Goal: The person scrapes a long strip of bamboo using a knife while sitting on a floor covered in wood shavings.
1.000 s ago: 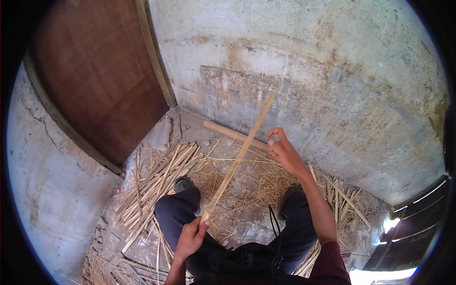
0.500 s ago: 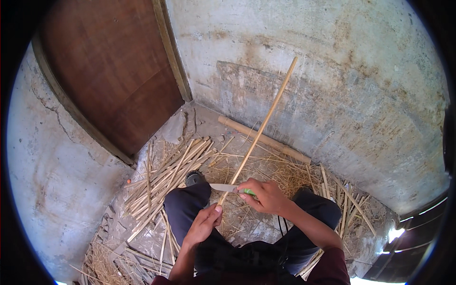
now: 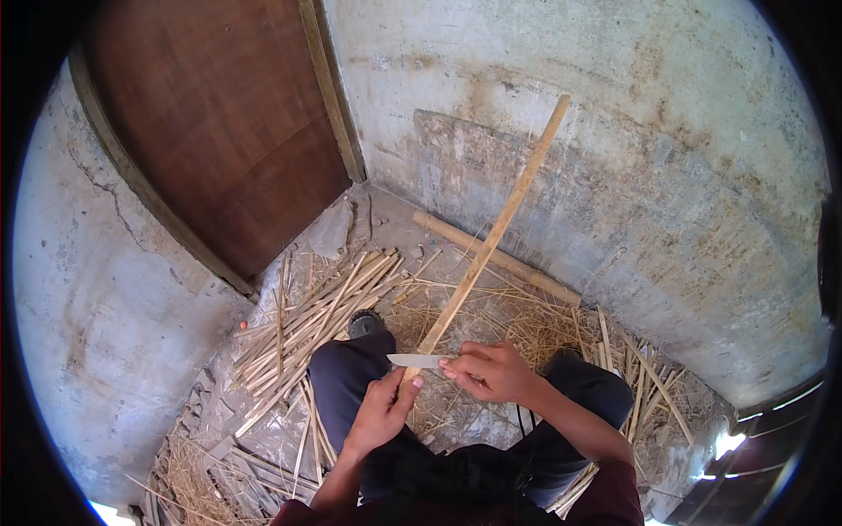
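Note:
A long, flat strip of bamboo (image 3: 491, 241) slants up and away to the right from between my knees, its far end in front of the wall. My left hand (image 3: 384, 410) is closed around its near end, the thumb lying on top. In my right hand (image 3: 493, 373) is a knife (image 3: 416, 360), its handle mostly hidden by the fingers. The blade points left and lies across the strip, just beyond my left thumb.
Many split bamboo strips (image 3: 316, 316) lie piled on the floor at the left, more (image 3: 645, 386) at the right. Shavings (image 3: 535, 320) are scattered between. A bamboo pole (image 3: 517, 270) rests along the wall's foot. A brown door (image 3: 219, 131) stands at the far left.
The strip has turned so its broad face now shows instead of its narrow edge. My right hand has closed further over the knife, hiding the green handle. The view has shifted slightly.

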The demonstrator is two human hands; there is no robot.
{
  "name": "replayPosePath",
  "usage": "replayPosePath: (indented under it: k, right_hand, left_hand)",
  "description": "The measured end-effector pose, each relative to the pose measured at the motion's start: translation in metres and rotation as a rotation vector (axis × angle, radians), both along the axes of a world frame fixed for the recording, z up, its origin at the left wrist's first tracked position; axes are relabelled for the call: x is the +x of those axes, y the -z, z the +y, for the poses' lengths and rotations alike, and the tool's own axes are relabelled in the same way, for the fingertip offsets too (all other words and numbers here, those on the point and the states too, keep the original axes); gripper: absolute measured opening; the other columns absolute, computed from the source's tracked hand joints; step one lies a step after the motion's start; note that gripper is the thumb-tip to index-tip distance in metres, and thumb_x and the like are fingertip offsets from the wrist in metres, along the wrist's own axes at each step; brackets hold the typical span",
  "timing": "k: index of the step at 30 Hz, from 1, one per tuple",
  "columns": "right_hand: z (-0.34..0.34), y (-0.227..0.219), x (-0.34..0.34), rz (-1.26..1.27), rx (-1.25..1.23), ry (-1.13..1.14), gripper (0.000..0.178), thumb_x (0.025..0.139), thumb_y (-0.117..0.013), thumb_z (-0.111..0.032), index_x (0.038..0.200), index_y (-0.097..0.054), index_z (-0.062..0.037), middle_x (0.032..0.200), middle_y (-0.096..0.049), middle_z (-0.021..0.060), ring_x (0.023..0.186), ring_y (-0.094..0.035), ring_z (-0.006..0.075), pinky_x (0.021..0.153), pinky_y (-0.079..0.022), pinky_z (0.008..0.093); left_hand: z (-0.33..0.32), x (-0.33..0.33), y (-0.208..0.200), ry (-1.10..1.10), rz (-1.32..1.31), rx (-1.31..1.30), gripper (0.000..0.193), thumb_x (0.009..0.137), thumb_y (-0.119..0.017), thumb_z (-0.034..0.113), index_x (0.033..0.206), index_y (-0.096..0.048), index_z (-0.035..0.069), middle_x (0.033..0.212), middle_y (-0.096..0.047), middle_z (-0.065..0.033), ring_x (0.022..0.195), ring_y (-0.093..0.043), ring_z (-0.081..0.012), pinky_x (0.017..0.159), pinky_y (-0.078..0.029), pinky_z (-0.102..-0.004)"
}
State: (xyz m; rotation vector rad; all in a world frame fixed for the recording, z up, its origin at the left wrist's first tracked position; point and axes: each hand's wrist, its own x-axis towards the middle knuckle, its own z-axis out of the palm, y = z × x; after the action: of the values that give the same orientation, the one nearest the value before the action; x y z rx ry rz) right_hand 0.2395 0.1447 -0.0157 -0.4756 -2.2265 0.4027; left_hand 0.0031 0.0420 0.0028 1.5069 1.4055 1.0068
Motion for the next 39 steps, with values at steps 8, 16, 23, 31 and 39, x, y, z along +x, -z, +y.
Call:
replayPosePath:
  k: [8,16,23,31,39]
  right_hand:
    - [-0.003,-0.007,-0.004,0.038,-0.010,0.068,0.016,0.091,-0.082,-0.016,0.107,-0.080,-0.0180,0.079,-0.065,-0.0038,0.054,-0.062,0.0135,0.045,-0.046,0.0309]
    - [-0.003,-0.011,-0.007,0.071,0.059,0.116,0.010,0.087,-0.086,-0.013,0.093,-0.079,-0.0147,0.073,-0.064,-0.0024,0.050,-0.058,0.0111,0.043,-0.044,0.0292]
    - [0.030,-0.014,0.016,0.195,-0.063,0.289,0.008,0.093,-0.081,-0.010,0.100,-0.079,-0.0141,0.080,-0.070,0.0011,0.056,-0.066,0.0153,0.046,-0.047,0.0313]
    - [0.009,-0.023,0.006,0.059,-0.008,0.129,0.006,0.091,-0.083,-0.007,0.095,-0.079,-0.0088,0.075,-0.069,0.0031,0.051,-0.058,0.0136,0.043,-0.039,0.0307]
    - [0.019,-0.012,0.008,0.136,-0.077,0.088,0.013,0.088,-0.085,-0.008,0.100,-0.081,-0.0111,0.077,-0.070,0.0017,0.052,-0.061,0.0138,0.045,-0.043,0.0308]
  left_hand:
    - [0.001,0.004,0.000,-0.044,0.090,0.039,0.023,0.113,-0.059,0.018,0.112,-0.067,-0.003,0.063,-0.051,-0.0038,0.057,-0.046,-0.0103,0.055,-0.039,-0.0327]
    - [0.003,0.002,-0.006,-0.010,0.061,-0.010,0.024,0.113,-0.058,0.019,0.114,-0.067,-0.003,0.064,-0.049,-0.0022,0.059,-0.044,-0.0094,0.055,-0.038,-0.0323]
    - [-0.010,-0.002,0.001,-0.025,0.053,-0.033,0.030,0.114,-0.057,0.023,0.097,-0.063,-0.001,0.064,-0.049,-0.0018,0.060,-0.045,-0.0098,0.056,-0.039,-0.0328]
    - [-0.013,-0.001,0.002,-0.050,0.059,-0.068,0.030,0.112,-0.060,0.024,0.102,-0.064,-0.003,0.063,-0.054,-0.0158,0.053,-0.049,-0.0236,0.056,-0.042,-0.0405]
    - [-0.013,-0.004,0.008,-0.024,0.041,-0.050,0.030,0.113,-0.059,0.024,0.098,-0.062,-0.003,0.061,-0.051,-0.0138,0.054,-0.046,-0.0199,0.056,-0.040,-0.0399]
